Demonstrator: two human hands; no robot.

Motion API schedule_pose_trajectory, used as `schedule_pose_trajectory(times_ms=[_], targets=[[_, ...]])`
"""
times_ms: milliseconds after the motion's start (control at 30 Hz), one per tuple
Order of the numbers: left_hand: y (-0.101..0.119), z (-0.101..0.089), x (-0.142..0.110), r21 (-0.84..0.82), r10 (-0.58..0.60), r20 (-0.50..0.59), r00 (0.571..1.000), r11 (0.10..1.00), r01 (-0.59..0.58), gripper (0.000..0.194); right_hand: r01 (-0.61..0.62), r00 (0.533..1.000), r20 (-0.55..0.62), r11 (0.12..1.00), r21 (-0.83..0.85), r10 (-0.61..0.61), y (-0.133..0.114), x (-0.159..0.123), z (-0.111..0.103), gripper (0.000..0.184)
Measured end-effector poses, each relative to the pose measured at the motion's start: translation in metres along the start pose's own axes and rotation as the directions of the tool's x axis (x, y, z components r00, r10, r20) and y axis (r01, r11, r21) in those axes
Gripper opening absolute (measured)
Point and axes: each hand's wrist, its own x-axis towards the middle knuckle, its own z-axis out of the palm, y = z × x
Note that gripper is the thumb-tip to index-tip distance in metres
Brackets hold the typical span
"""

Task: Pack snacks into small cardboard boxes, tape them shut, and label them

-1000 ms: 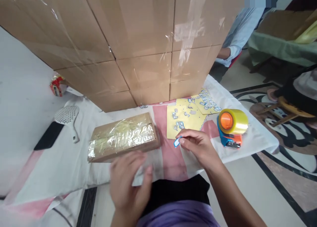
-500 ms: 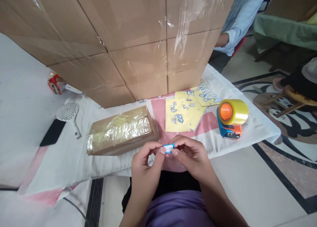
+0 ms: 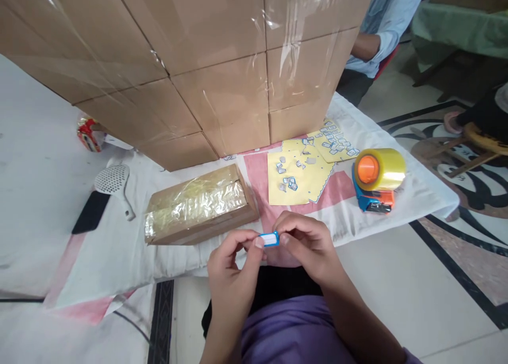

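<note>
Between my two hands, above the table's front edge, is a small blue-framed label tag with a white face. My left hand pinches its left end with thumb and index finger. At the other end, my right hand has thumb and fingertips closed on the blue rim. Beyond my hands lie yellow sheets bearing several small white, clear and blue-edged pieces. A taped cardboard box lies beside my left hand.
Stacked, wrapped cartons wall off the back of the table. A tape dispenser with yellow tape stands at right. On the left are a white slotted ladle, a black phone-like slab and a red packet. Another person's arm shows behind.
The view has shifted slightly, so the table things sit a little further right and mostly higher. More of the tag's white face shows between my fingers. Both hands still hold it.
</note>
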Motion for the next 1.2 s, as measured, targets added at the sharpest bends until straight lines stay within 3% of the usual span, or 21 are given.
schedule_pose_trajectory(times_ms=[167,767,933,1067,1200], targets=[[0.0046,-0.0001,-0.0045,-0.03,-0.071,0.002,0.997,0.997,0.071,0.018,-0.028,0.999,0.03,1.0,0.002,0.028,-0.0006,-0.0003,0.0011,0.017],[0.004,-0.0007,-0.0055,0.053,-0.068,-0.009,0.998,0.996,0.068,0.02,-0.071,0.997,0.032,0.997,0.007,0.07,0.0003,-0.0038,0.0034,0.021],[0.0044,0.0004,-0.0061,0.039,-0.072,-0.011,0.997,0.997,0.072,0.02,-0.114,0.992,0.072,0.989,0.097,0.107,0.0005,-0.0023,0.0016,0.022],[0.0046,0.0026,-0.0073,0.051,-0.05,-0.005,0.999,0.997,0.05,0.015,-0.112,0.988,0.123,0.974,0.199,0.089,-0.0009,-0.0035,0.0002,0.02],[0.0027,0.003,-0.0084,0.052,0.044,-0.009,0.999,0.998,-0.043,0.007,-0.092,0.992,0.098,0.981,0.168,0.076,-0.0039,-0.0054,0.0024,0.016]])
